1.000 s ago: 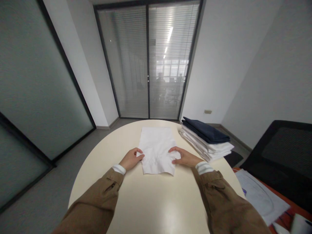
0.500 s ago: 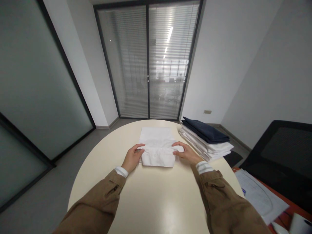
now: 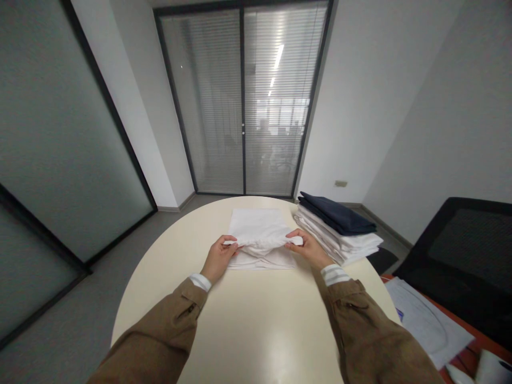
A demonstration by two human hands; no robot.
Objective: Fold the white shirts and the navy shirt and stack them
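A white folded cloth [image 3: 258, 225] lies on the round cream table [image 3: 244, 320], straight in front of me. My left hand [image 3: 219, 257] pinches the cloth at its left side, thumb and fingers closed on a fold. On the opposite side my right hand [image 3: 308, 249] grips the other end of that fold, and a small white end sticks out past the fingers. Between both hands the fold is lifted and creased, with more white layers lying flat below it. Whether the cloth is a garment cannot be made out.
At the table's right rear edge stands a stack of folded white cloths [image 3: 340, 246] topped by a navy folded cloth [image 3: 338, 213]. To the right are a black mesh chair [image 3: 464, 256], a white sheet [image 3: 430, 314] on a red surface, and a white roll [image 3: 494, 368]. Glass doors [image 3: 242, 106] stand beyond.
The near flap of the white cloth, which hung down toward me, is now tucked under the fold, exposing the flat layers beneath. Both hands keep their grip and have barely shifted.
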